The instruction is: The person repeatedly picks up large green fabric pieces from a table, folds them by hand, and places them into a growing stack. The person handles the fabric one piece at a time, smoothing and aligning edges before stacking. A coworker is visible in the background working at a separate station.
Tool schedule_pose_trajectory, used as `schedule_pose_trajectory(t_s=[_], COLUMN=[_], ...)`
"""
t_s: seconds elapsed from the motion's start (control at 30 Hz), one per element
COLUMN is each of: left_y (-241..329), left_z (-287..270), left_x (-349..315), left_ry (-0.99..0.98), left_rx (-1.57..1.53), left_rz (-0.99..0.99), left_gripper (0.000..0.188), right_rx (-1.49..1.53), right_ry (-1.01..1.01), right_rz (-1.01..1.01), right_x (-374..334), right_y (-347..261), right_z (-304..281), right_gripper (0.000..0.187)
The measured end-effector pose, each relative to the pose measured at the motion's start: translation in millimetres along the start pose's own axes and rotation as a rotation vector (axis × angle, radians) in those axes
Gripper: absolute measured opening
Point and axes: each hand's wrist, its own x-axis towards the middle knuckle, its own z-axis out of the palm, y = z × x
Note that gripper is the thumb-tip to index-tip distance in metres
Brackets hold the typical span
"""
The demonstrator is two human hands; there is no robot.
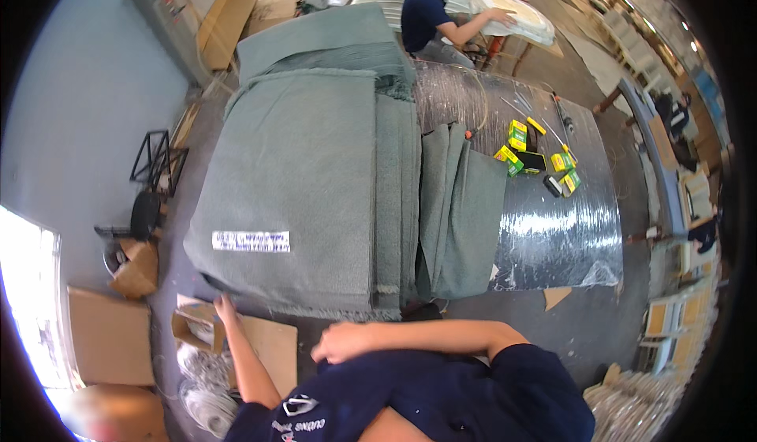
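While the person leaned over the near edge of the worktop [552, 237], the left hand [225, 308] reached down to the lower left corner of the big stack of grey-green cloth [300, 182]. Its fingers lay at the hem. Whether they pinched the cloth or only touched it could not be told. The right hand [339, 343] was loosely curled and held nothing, resting against the dark blue shirt [441, 395] with the forearm folded across the chest.

The step in hand looked like taking hold of the stack at its near corner, with only one hand on it. The stack covered the left half of the worktop, many layers deep, with a white label [251, 241] on its top sheet. Narrower folded strips of cloth [461, 213] leaned against its right side. By my judgement, shifting so thick a pile would call for a firm grip under the hem and for the idle right hand to come to the edge as well.

An open cardboard box [197, 324] stood on the floor just beside the left hand, flaps up; what it held was not clear. A larger cardboard box [110, 335] stood further left, closed. On the shiny, film-wrapped right part of the worktop lay several small yellow-green boxes [516, 134], all shut, well apart from both hands. Beyond the far end, another person's arm [477, 24] reached to a white round piece [516, 12].
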Motion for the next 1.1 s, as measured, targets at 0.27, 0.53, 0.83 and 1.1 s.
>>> schedule_pose_trajectory(t_s=[0.27,0.53,0.83,1.1], left_y=[111,142,188,88], left_z=[107,199,204,155], left_x=[-137,-265,-306,-285], left_ry=[-0.28,-0.337,-0.604,-1.026], left_rx=[-0.052,-0.353,-0.556,0.77], left_rz=[-0.381,-0.583,-0.53,-0.535], left_gripper=[0.078,0.092,0.072,0.078], right_rx=[0.1,0.978,0.623,0.256], right_ry=[1.512,1.483,1.63,1.694], right_rz=[0.659,0.871,0.857,0.981], right_x=[-92,-70,-73,-232], right_y=[89,188,152,190], right_z=[-89,-145,-170,-58], right_gripper=[0.035,0.094,0.092,0.042])
